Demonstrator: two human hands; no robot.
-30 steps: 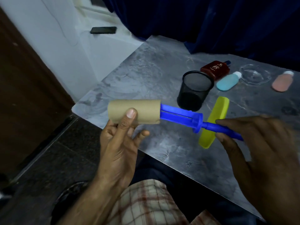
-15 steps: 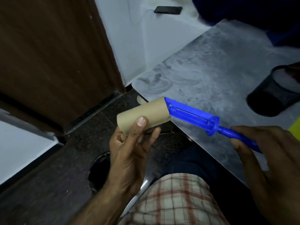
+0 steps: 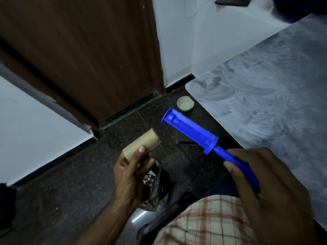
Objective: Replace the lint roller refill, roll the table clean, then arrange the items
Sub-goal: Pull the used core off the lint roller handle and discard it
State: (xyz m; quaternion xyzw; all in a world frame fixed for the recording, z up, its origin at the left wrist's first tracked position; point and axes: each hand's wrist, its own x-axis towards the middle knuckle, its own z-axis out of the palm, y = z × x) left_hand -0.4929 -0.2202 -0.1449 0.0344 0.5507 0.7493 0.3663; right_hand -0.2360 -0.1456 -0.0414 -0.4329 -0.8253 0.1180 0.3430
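Note:
My left hand [image 3: 131, 171] grips a bare brown cardboard core [image 3: 141, 145], fully off the roller and held over the dark floor. My right hand [image 3: 265, 184] holds the blue lint roller [image 3: 192, 132] by its handle, its empty spindle pointing up and to the left, apart from the core. The grey marbled table [image 3: 276, 96] fills the right side; only its near left corner shows.
A small round cap or lid [image 3: 185, 106] lies on the floor by the table corner. A dark crumpled bag with a shiny bin rim [image 3: 154, 190] sits under my left hand. A brown door [image 3: 79, 55] and white wall stand left; a phone [image 3: 233, 0] lies on a ledge.
The cardboard core has come completely off the blue spindle and my left hand has carried it down and left. The view has swung left, away from the table items.

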